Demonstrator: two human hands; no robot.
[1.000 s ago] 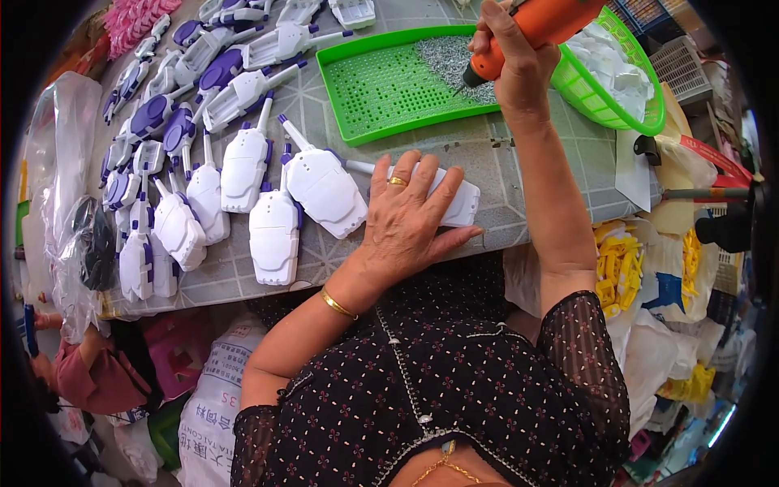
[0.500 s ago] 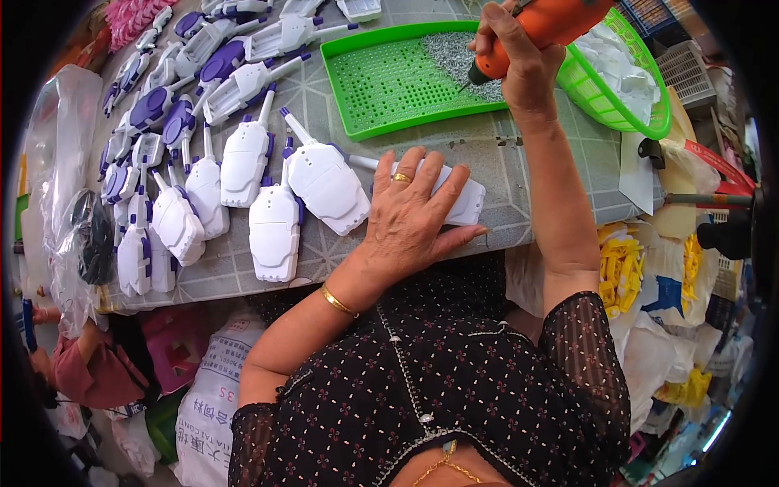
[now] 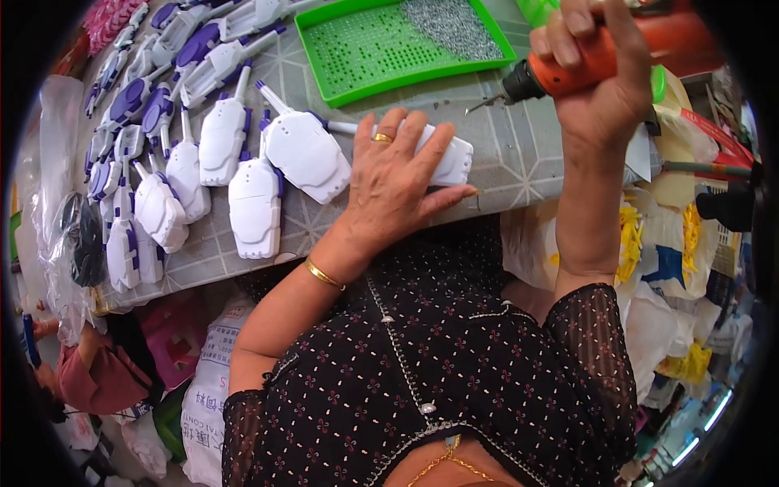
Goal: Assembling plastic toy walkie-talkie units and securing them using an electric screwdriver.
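Observation:
My left hand (image 3: 398, 174) lies with fingers spread over a white toy walkie-talkie (image 3: 454, 162) near the table's front edge. The toy's right end shows past my fingers, and its antenna points left; the middle is covered. In my right hand (image 3: 604, 101) is an orange electric screwdriver (image 3: 572, 69), gripped round its body. Its thin bit points left and slightly down, above the table and apart from the toy. Whether a screw sits on the tip is too small to tell. Beyond stands a green perforated tray (image 3: 324, 85) with a heap of small silver screws (image 3: 458, 28) at its right.
Several white toy walkie-talkies (image 3: 308, 154) lie left of my left hand. Farther left are white and purple toy halves (image 3: 219, 73). Clear plastic (image 3: 57, 162) hangs at the left table edge. Bags with yellow parts (image 3: 629, 243) stand at the right. Another person's sleeve (image 3: 97, 373) shows lower left.
My right hand has drawn the screwdriver from over the screws in the tray, rightward and nearer. My left hand stays on the same toy. The whole view has shifted slightly.

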